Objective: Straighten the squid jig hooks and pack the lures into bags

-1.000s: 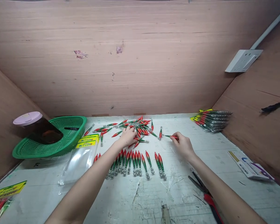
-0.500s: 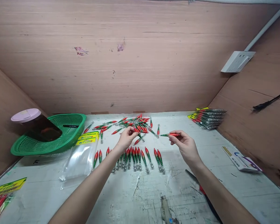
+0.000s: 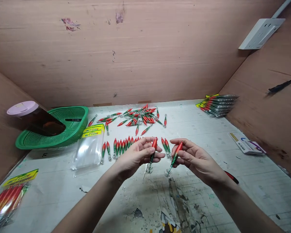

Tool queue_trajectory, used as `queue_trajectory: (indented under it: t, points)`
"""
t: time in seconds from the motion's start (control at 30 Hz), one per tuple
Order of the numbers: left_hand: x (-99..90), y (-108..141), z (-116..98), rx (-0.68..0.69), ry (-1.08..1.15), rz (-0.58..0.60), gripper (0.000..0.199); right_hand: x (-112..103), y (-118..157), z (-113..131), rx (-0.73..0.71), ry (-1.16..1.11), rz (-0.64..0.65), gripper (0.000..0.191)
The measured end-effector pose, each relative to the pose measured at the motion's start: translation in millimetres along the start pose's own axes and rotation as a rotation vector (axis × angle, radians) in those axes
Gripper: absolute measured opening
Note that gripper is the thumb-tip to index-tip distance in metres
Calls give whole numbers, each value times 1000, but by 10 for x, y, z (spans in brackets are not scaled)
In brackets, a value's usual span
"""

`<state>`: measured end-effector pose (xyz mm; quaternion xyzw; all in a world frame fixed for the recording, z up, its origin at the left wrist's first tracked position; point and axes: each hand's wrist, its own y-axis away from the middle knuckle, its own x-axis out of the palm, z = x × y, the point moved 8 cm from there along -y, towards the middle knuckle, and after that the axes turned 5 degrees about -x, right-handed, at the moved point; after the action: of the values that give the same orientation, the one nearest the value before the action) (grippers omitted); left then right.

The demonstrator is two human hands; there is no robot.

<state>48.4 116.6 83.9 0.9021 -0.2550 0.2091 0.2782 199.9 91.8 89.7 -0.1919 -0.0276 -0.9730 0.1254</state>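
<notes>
My left hand [image 3: 138, 155] pinches a red and green lure [image 3: 154, 149], its hooked end pointing down. A second lure of the same kind [image 3: 176, 155] is held between the thumb and fingers of my right hand [image 3: 196, 160], tilted, hooks at the lower left. Behind my hands, a row of upright-lying lures [image 3: 120, 147] runs across the table, partly hidden by my left hand. Two more lures [image 3: 166, 146] lie side by side between my hands. Farther back is a loose pile of lures [image 3: 145, 116].
A green basket [image 3: 80, 132] at the left holds a dark bottle with a pink lid [image 3: 23, 108]. Clear bags with yellow tops [image 3: 88, 149] lie beside it. Packed lures [image 3: 9, 200] sit front left, more packs [image 3: 218, 105] back right, near a small white box [image 3: 246, 143].
Both hands have come back from the pile toward the front and closer together, each now with a lure held upright. The view has tipped downward.
</notes>
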Motion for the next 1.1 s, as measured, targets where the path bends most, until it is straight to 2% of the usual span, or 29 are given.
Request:
queue_trajectory:
  t: [0.2, 0.33, 0.47, 0.7, 0.8, 0.87, 0.9, 0.97, 1.03, 1.1]
  points:
    - [121, 107, 52, -4, 140, 73, 26, 143, 2, -71, -7, -43, -2, 22]
    - [129, 159, 45, 3, 181, 43, 19, 221, 3, -58, -13, -44, 32, 19]
    - [105, 189, 40, 15, 169, -6, 22, 228, -2, -91, 19, -69, 42, 20]
    - [76, 196, 49, 34, 149, -31, 34, 318, 16, -152, 61, -69, 69, 32]
    - [59, 188, 62, 32, 156, -53, 37, 229, -6, -139, 48, 55, 39, 38]
    - [-62, 208, 20, 57, 135, -116, 42, -3, -79, -120, 55, 289, -19, 46]
    - [-179, 232, -20, 79, 106, -175, 45, -166, -134, -110, 69, 414, -54, 49]
    - [-519, 319, -138, 133, -8, -344, 51, -541, -266, -119, 127, 613, -128, 49]
    - [-933, 454, -280, 172, -189, -554, 55, -887, -401, -196, 219, 732, -187, 40]
    - [-1295, 592, -397, 189, -329, -713, 57, -1109, -513, -330, 314, 841, -214, 29]
